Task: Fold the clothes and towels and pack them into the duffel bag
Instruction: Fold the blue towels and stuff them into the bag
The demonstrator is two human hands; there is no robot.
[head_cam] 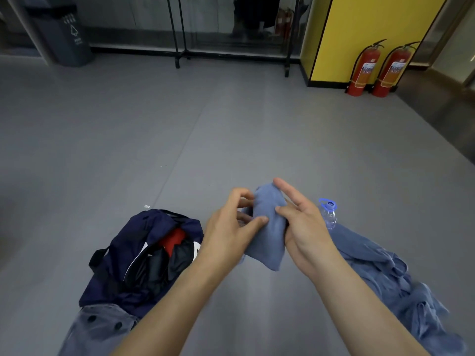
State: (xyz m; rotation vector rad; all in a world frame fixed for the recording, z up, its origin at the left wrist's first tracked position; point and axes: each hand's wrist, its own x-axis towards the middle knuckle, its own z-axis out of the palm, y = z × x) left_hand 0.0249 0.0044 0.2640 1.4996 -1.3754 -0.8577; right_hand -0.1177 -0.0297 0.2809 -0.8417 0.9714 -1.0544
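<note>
Duffel bag point(123, 242): navy, on the floor left of and below the grip, mouth open. Inside are a red piece point(174, 238) and black clothes point(159, 265); the white label at the rim is unreadable.

Small blue towel point(267, 242): folded into a narrow upright bundle, held in the air between both hands, lower end hanging free.
- Left hand point(231, 227): thumb pressed on the front, fingers curled behind.
- Right hand point(300, 224): thumb pinching the right edge, forefinger stretched up to the top of the towel.

Loose blue clothes point(380, 273) lie right of and below the grip. A grey buttoned garment point(97, 327) lies nearest, lower left. A clear bottle point(329, 214) with a blue cap is just behind the right hand. Writing on the fire extinguishers point(363, 68) and the bin point(64, 34) is too blurred to read.
</note>
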